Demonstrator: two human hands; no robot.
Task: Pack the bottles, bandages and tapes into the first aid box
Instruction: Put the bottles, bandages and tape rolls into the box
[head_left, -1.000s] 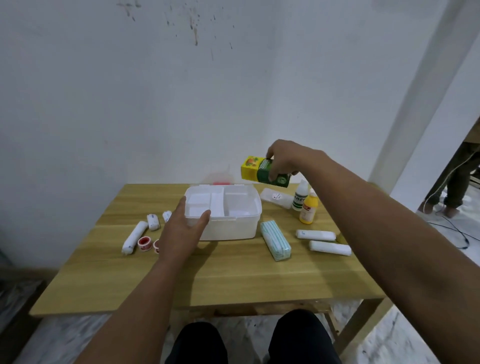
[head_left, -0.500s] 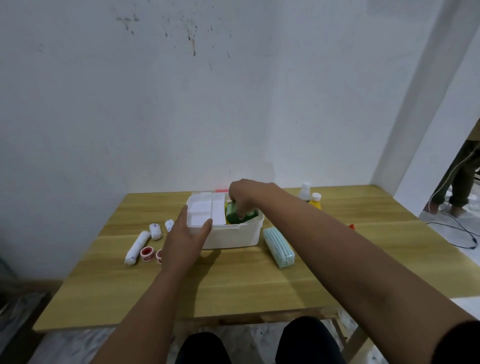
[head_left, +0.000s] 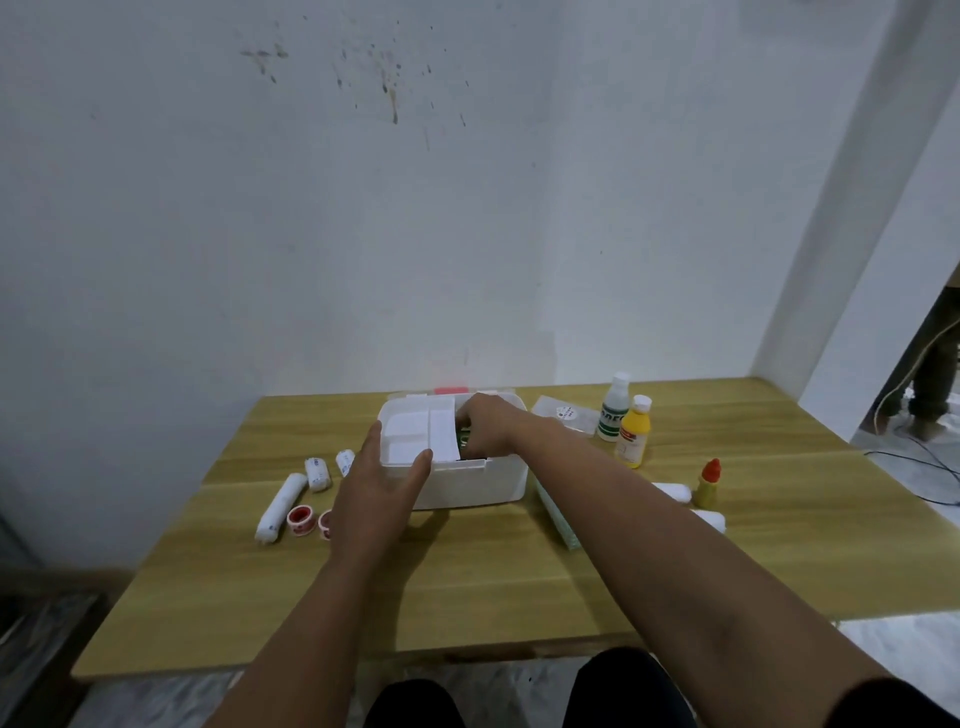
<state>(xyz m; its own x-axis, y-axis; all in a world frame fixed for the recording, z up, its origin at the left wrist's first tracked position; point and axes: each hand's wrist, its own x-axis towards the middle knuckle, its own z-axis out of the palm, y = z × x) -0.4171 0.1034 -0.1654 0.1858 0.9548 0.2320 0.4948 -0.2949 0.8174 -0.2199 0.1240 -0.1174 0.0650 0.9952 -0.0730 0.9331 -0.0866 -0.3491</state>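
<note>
Curled down inside the white box (head_left: 470, 480), my right hand (head_left: 485, 423) covers a green thing (head_left: 464, 440) in the right part of the box; I cannot tell if my fingers hold it or just touch it. My left hand (head_left: 382, 480) is spread wide and presses on the near left side of the box, thumb on the rim. The box sits on the wooden table (head_left: 498, 571). Left of it lie white bandage rolls (head_left: 281, 506) and two small red and white tapes (head_left: 301, 519). Right of the box stand a white bottle (head_left: 613, 410), a yellow bottle (head_left: 634, 434) touching it, and nearer, a small bottle with a red cap (head_left: 707, 483).
</note>
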